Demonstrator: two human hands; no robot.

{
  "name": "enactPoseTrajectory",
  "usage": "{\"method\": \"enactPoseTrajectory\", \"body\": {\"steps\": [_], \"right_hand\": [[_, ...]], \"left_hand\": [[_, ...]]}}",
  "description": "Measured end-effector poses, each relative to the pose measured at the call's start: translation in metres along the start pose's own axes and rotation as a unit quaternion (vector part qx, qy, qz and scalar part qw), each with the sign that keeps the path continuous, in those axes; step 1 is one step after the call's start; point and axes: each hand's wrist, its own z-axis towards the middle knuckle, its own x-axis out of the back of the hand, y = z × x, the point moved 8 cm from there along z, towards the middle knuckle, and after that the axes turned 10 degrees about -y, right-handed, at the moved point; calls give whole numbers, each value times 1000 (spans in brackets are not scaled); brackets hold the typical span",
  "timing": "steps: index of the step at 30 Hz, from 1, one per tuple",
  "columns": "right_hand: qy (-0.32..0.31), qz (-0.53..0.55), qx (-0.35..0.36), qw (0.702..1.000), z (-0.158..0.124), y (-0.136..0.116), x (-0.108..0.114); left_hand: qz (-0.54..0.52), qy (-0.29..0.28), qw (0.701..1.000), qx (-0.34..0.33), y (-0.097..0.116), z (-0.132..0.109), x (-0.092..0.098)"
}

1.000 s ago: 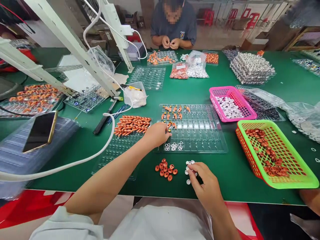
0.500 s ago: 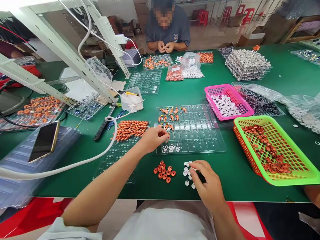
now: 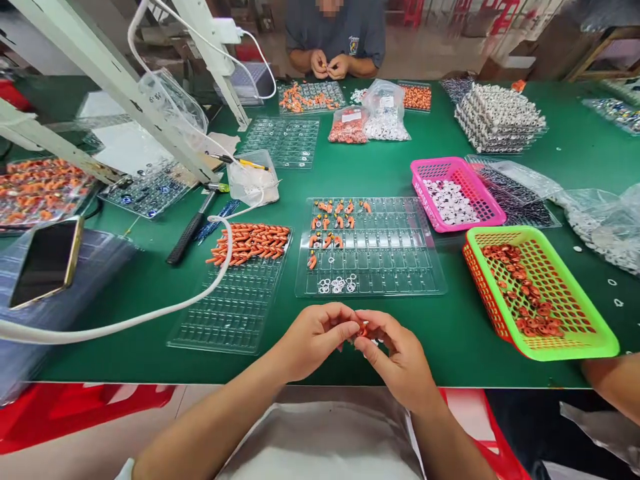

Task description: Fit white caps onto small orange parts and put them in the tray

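Note:
My left hand and my right hand meet close to my body above the green table's front edge. Both are closed in a pinch, fingertips touching around a small orange part held between them. Just beyond them lies a clear plastic compartment tray with a few orange pieces in its far-left cells and small white rings in a near cell. A heap of orange tube-like parts rests on a second clear tray to the left.
A green basket of orange rings and a pink basket of white parts stand at right. A thick white cable, a phone and a white frame are at left. A person works opposite; another arm shows at right.
My left hand has drawn back from the clear tray toward me, and my right hand has lifted from the small parts; both now meet in front of me pinching an orange part.

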Motion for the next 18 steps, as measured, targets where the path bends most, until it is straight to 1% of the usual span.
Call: {"method": "enactPoseTrajectory", "body": {"steps": [4,6,8,14,18], "right_hand": [[63,8,26,998,-7,7,6],[87,14,43,995,-10,9,8],[95,17,65,993,-11,10,9],[77,-14,105,991,-7,4,8],[82,-54,110,989,-7,-1,5]], "left_hand": [[-125,-2,992,-12,-11,0,-4],[-164,-3,986,-11,-17,2,-5],[-181,4,983,-8,-21,4,-4],[-150,21,988,4,-18,1,0],[-107,60,992,0,-16,-3,3]]}}
